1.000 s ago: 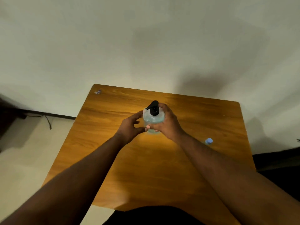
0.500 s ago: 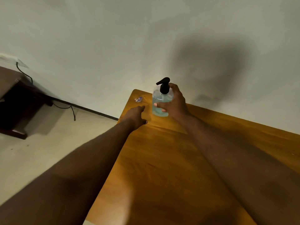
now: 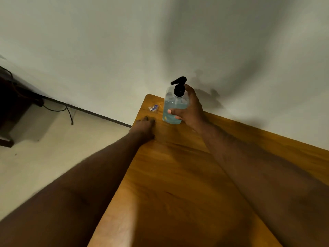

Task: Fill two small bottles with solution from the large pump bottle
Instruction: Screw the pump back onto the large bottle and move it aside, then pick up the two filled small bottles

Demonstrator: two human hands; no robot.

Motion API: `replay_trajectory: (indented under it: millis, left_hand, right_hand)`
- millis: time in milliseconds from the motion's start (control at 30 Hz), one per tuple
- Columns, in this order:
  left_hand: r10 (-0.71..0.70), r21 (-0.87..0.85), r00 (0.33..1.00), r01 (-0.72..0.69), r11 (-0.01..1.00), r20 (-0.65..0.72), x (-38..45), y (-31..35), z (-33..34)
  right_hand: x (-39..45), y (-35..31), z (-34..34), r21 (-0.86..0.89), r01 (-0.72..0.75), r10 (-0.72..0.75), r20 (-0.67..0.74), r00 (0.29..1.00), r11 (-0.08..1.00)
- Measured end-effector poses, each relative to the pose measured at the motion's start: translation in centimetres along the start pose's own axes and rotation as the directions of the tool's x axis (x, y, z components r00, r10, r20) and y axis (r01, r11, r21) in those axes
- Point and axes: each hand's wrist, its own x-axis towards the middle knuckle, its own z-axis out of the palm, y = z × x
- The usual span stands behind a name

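Note:
The large pump bottle [image 3: 173, 104], clear with pale blue liquid and a black pump head, stands upright near the far left corner of the wooden table [image 3: 178, 175]. My right hand [image 3: 188, 111] grips it from the right, fingers wrapped round its body. My left hand [image 3: 144, 127] rests on the table just left of the bottle, fingers curled down, holding nothing. A small clear bottle with a blue label [image 3: 154, 108] lies on its side at the table's corner, beyond my left hand. No second small bottle is in view.
A white wall runs behind the table. Left of the table is pale floor with a black cable [image 3: 67, 111] and dark furniture [image 3: 10, 107] at the far left. The table's left edge lies directly under my left forearm.
My right hand has carried the pump bottle from the table's middle to its far left corner. My left hand let go of the bottle and came down on the table. My view turned left.

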Motion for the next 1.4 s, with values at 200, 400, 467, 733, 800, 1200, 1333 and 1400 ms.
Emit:
replay_trajectory:
  millis: [200,400,467,733,800,1200,1333,1400]
  left_hand:
    - [0.006,0.037,1.000,-0.007,0.999,0.031,-2.2,3.7,2.5]
    - [0.116,0.070,0.986,-0.125,0.990,0.117,-5.5,12.1,6.0]
    - [0.170,0.086,0.977,-0.182,0.980,0.128,-6.6,15.9,7.3]
    - [0.321,0.033,0.936,-0.329,0.944,0.147,-13.9,33.3,14.8]
    - [0.351,0.014,0.925,-0.357,0.934,0.144,-15.3,36.9,16.4]
    - [0.431,-0.174,0.902,-0.423,0.889,0.008,-17.1,47.4,23.4]
    - [0.392,-0.229,0.919,-0.392,0.891,-0.050,-16.2,48.2,24.6]
    - [0.366,-0.266,0.928,-0.372,0.890,-0.073,-15.8,48.2,25.0]
  right_hand:
    - [-3.3,2.2,-3.7,-0.032,-0.140,0.140,-0.006,0.990,0.990]
    - [-10.1,8.4,-14.5,-0.512,-0.020,0.126,0.174,0.977,0.859]
    - [-12.8,9.8,-18.4,-0.560,-0.078,0.205,0.168,0.964,0.825]
    - [-25.1,14.1,-30.8,-0.570,-0.160,0.254,0.088,0.963,0.806]
    - [-27.6,15.2,-34.0,-0.529,-0.179,0.229,0.030,0.973,0.829]
    - [-41.5,26.5,-35.6,-0.104,-0.390,0.393,0.007,0.920,0.915]
    - [-41.3,28.1,-32.8,0.003,-0.423,0.423,-0.026,0.906,0.906]
    - [-40.7,28.6,-31.9,0.002,-0.426,0.425,-0.067,0.902,0.905]
